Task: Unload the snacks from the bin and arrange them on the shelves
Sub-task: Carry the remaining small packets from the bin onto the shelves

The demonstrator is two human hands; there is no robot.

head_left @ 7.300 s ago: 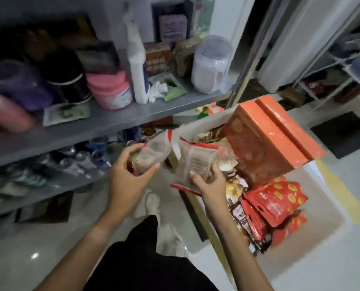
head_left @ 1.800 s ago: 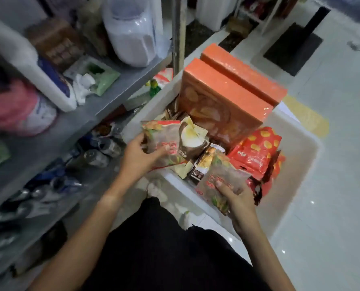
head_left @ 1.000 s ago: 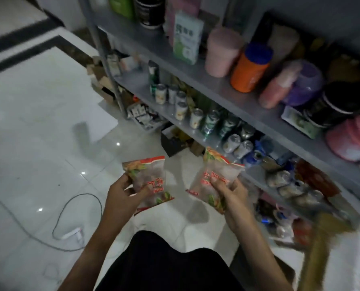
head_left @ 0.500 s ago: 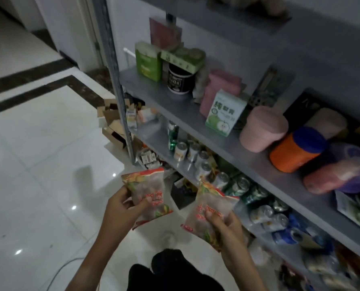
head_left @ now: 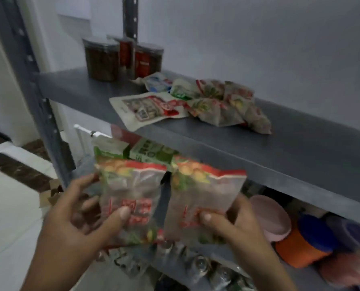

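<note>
Holding snack packets [head_left: 133,198] below shelf [head_left: 300,143] bearing jars [head_left: 101,57].

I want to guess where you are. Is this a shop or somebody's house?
Probably a storage corner in a home, though I can't be sure. A grey metal shelf holds loose snack packets and jars, with plastic tubs below and a tiled floor beside it.

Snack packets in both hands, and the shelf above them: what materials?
Left-hand packet and right-hand packet: thin plastic film, probably; glossy, semi-clear middle, printed red top band, creases. Shelf: looks like grey-painted metal or coated board; matte, flat, carried on a perforated steel-looking upright. The blur leaves it open.
</note>
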